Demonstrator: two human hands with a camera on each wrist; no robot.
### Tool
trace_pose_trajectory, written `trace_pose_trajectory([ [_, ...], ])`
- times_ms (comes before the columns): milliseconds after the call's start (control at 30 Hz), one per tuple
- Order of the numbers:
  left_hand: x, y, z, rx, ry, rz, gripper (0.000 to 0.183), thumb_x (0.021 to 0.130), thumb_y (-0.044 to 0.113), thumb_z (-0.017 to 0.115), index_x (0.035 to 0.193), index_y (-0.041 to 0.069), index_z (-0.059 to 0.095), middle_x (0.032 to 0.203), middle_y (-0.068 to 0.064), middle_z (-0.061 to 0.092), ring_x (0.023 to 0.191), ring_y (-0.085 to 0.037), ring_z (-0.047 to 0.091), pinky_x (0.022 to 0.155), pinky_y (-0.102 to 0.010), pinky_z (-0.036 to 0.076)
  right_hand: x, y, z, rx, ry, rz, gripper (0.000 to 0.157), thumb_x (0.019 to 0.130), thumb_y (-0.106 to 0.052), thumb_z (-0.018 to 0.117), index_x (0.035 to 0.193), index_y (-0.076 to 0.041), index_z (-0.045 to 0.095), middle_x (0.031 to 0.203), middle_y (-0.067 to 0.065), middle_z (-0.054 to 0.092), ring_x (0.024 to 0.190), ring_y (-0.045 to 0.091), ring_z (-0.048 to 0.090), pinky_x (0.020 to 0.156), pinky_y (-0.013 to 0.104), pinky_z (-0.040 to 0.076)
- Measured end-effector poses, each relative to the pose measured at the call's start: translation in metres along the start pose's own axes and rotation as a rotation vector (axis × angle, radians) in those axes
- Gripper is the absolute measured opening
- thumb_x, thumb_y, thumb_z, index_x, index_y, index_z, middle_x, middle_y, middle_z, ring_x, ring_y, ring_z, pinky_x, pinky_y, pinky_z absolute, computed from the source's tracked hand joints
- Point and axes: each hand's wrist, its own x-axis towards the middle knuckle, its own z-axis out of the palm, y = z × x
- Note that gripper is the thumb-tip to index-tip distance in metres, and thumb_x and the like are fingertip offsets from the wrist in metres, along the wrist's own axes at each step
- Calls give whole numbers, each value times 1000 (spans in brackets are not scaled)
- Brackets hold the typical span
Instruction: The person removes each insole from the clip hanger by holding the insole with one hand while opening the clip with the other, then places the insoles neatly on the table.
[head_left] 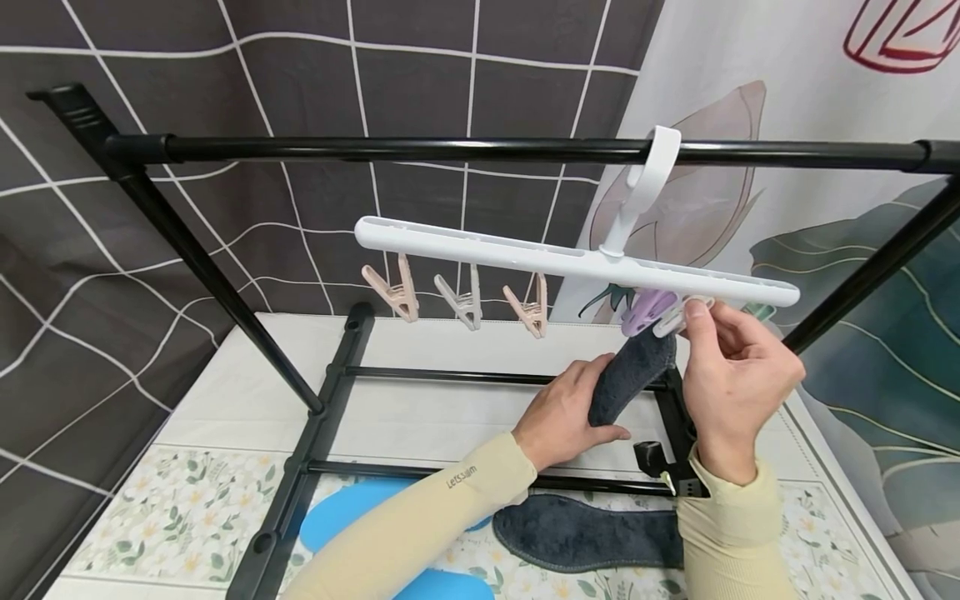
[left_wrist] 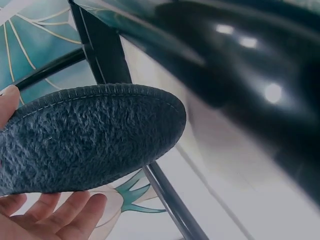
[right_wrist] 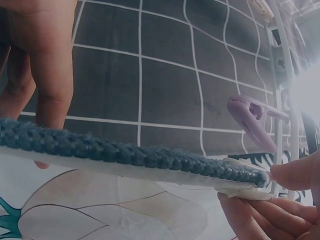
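My left hand holds a dark blue fuzzy insole, thumb on one edge and fingers along the other in the left wrist view. The insole tilts upward toward a white hanger. With thumb and fingers, my right hand pinches a pale clothespin under the hanger's right half. In the right wrist view the upper end of the insole lies between the jaws of that clothespin. A purple clothespin hangs just to the left, and a green clothespin is partly hidden behind the right hand.
The hanger hooks over a black rack's top bar. Two pink clothespins and a grey clothespin hang on its left half. A second insole lies on the floral surface, beside blue sole-shaped pieces. A grid-patterned curtain stands behind.
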Motion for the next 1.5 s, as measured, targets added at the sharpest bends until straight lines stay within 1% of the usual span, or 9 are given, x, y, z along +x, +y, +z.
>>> trace_pose_trajectory([
  [167, 0, 0, -2, -8, -28, -21, 98, 71, 57, 70, 147, 20, 22, 125, -1, 49, 107, -12, 54, 86, -26, 47, 2, 13, -2, 3, -1, -12, 11, 79, -8, 71, 86, 0, 74, 74, 6, 70, 62, 5, 66, 53, 11, 46],
  [300, 0, 0, -3, -4, -41, -29, 98, 71, 57, 71, 147, 21, 22, 125, 0, 49, 105, -12, 54, 85, -25, 47, 3, 18, -3, 16, -4, -19, 11, 79, -9, 71, 86, -1, 75, 74, 8, 70, 62, 7, 67, 54, 11, 48],
  [500, 1, -1, -6, 11, -31, -25, 97, 70, 55, 73, 146, 21, 24, 120, 0, 51, 102, -11, 55, 84, -24, 47, 4, 19, -3, 20, -2, -18, 10, 79, -7, 71, 86, 0, 74, 75, 7, 71, 63, 6, 67, 56, 12, 49],
  [733, 0, -3, -10, 17, -33, -34, 96, 69, 55, 74, 145, 22, 26, 120, 0, 51, 101, -12, 55, 82, -26, 48, 4, 18, -4, 9, -4, -20, 11, 80, -9, 71, 86, -2, 75, 75, 8, 71, 62, 7, 67, 56, 12, 49],
  [933, 0, -3, -16, 30, -53, -34, 96, 69, 55, 74, 145, 23, 27, 121, -1, 51, 103, -14, 55, 83, -28, 48, 5, 18, -4, 14, -6, -20, 10, 79, -8, 71, 86, -2, 75, 75, 10, 70, 62, 8, 67, 55, 12, 49],
  [1133, 0, -5, -24, 19, -75, -52, 94, 69, 53, 75, 145, 25, 28, 123, -1, 49, 106, -14, 53, 86, -30, 47, 5, 17, -5, 6, -11, -24, 11, 80, -9, 70, 87, -2, 75, 77, 10, 71, 63, 7, 67, 57, 13, 50],
  [1267, -2, -6, -27, 32, -94, -69, 94, 69, 54, 75, 145, 26, 28, 123, -1, 49, 106, -14, 52, 86, -31, 47, 6, 17, -5, 5, -10, -40, 11, 80, -9, 70, 86, -2, 75, 77, 10, 71, 63, 8, 67, 57, 13, 50],
  [1500, -5, -8, -32, 58, -95, -98, 94, 67, 54, 76, 145, 27, 30, 118, 0, 50, 102, -13, 50, 85, -32, 46, 6, 17, -7, 4, -5, -41, 11, 80, -10, 70, 86, -2, 75, 76, 9, 71, 62, 8, 67, 55, 12, 49],
])
